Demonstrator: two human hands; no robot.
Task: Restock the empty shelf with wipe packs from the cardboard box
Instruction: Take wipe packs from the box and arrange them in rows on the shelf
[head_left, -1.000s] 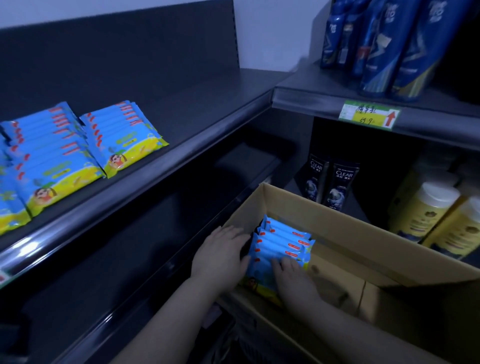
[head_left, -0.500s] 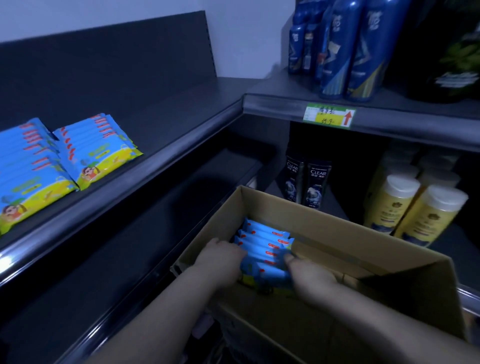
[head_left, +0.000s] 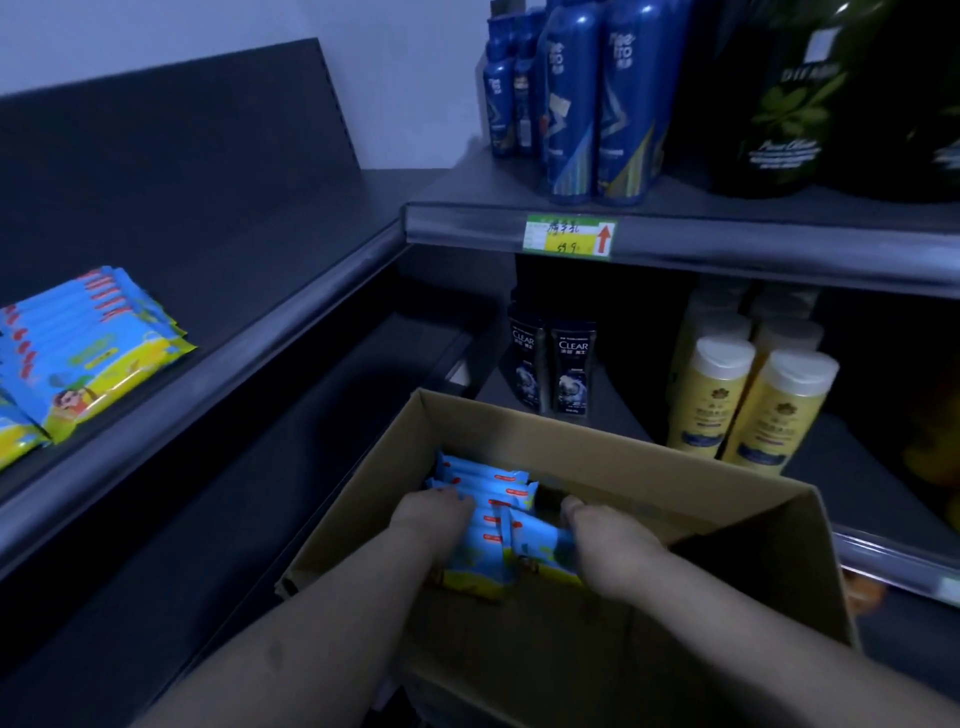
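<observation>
We take the price tag (head_left: 570, 236) as our mark. Above it stand tall blue bottles (head_left: 571, 98), and right of those a dark bottle (head_left: 789, 93) with a green leaf print. Below the tag stand two black CLEAR bottles (head_left: 550, 366). Further right are yellow bottles (head_left: 753, 400) with white caps, perhaps several rows deep.

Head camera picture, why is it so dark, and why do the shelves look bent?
Head view: dim bluish light, shadow under the left shelf; the wide-angle lens bows shelf edges; wipe packs in the cardboard box look soft; the price tag stands out.
</observation>
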